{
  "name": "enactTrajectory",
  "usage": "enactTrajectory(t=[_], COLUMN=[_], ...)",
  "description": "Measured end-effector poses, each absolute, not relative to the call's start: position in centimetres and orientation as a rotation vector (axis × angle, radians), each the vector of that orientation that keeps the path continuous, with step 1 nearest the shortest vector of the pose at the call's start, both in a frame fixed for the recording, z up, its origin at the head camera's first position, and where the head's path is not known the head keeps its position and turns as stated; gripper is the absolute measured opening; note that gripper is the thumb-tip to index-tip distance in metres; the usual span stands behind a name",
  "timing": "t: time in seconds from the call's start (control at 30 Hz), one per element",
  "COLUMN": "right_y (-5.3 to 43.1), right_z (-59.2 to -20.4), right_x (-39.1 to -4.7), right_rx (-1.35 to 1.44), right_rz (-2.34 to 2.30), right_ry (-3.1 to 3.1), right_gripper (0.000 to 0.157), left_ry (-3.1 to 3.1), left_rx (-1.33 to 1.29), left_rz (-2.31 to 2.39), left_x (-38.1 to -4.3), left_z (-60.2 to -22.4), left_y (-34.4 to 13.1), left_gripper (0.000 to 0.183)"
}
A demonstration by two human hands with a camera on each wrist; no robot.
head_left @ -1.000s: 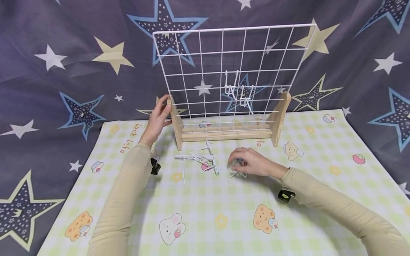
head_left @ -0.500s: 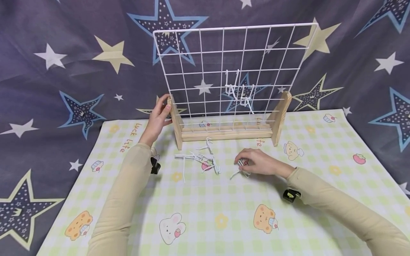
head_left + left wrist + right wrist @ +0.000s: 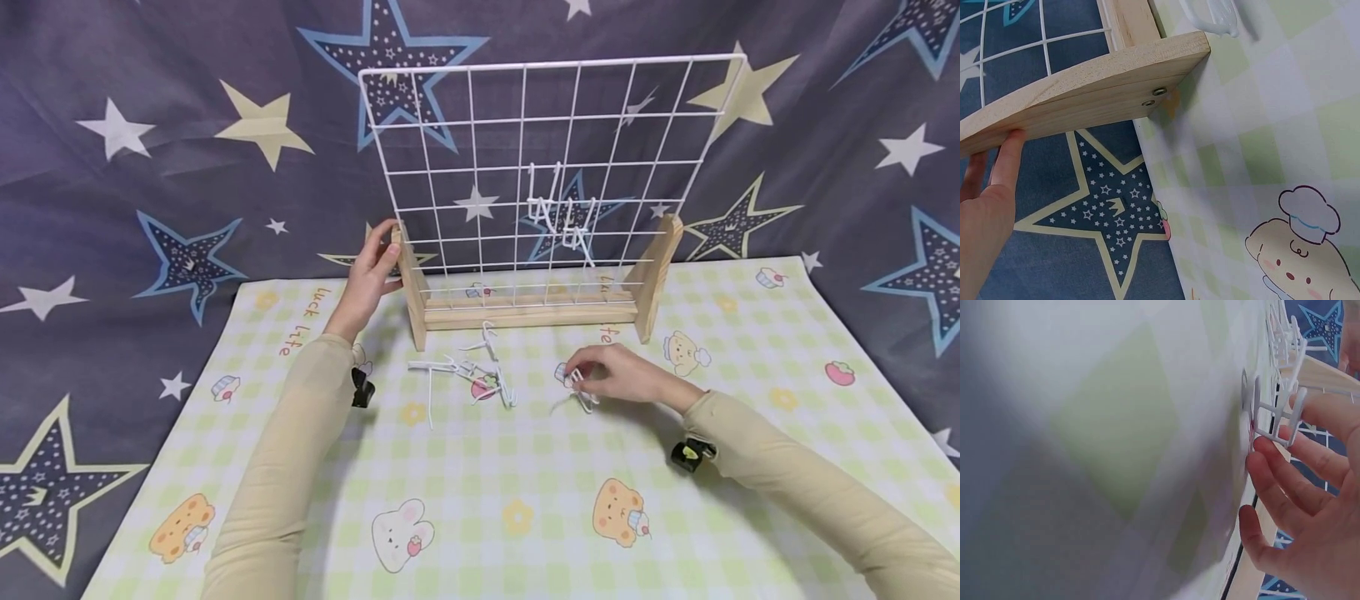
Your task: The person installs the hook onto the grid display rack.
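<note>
A white wire grid panel (image 3: 497, 147) stands upright in a wooden stand (image 3: 525, 317), with white wire hooks (image 3: 576, 237) hung on its middle. My left hand (image 3: 365, 279) grips the upper edge of the stand's left side piece; in the left wrist view, its fingers (image 3: 1011, 156) meet the outer wood face. In front of the stand, my right hand (image 3: 628, 375) pinches a white wire hook (image 3: 583, 398) between thumb and fingers, just at the cloth. The right wrist view shows this hook (image 3: 1275, 425) close up, with the other fingers spread beside it.
Several loose white hooks (image 3: 468, 372) lie tangled on the checked tablecloth (image 3: 517, 467), left of my right hand. Behind the stand hangs a dark star-patterned curtain (image 3: 187, 100). Each wrist bears a small black camera (image 3: 692, 454).
My right hand has drawn to the right, and the hook it pinches has come along and turned. The left hand stays on the stand's side piece.
</note>
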State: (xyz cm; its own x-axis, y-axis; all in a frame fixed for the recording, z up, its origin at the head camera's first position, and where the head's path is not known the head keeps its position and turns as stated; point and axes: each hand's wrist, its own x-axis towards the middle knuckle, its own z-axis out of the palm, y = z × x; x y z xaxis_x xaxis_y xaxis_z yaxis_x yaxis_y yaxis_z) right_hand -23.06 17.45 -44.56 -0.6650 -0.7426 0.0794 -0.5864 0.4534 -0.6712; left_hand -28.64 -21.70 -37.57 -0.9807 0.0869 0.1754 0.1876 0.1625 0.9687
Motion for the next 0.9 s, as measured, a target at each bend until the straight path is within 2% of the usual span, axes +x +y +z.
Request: enactTrajectory(t=[0.37, 0.9], right_y=[19.7, 21.8], right_z=[-44.7, -43.7], right_x=[-23.7, -24.3], right_rx=[-0.999, -1.015], right_rz=[-1.098, -1.137], right_ry=[2.525, 2.430], right_gripper=[0.017, 0.022], left_ry=[-2.338, -2.326], left_rx=[-0.280, -0.285], left_rz=[-1.956, -1.979], left_x=[-28.6, -28.7], left_z=[-37.5, -37.7], left_y=[-21.7, -21.7], left_gripper=[0.052, 0.051])
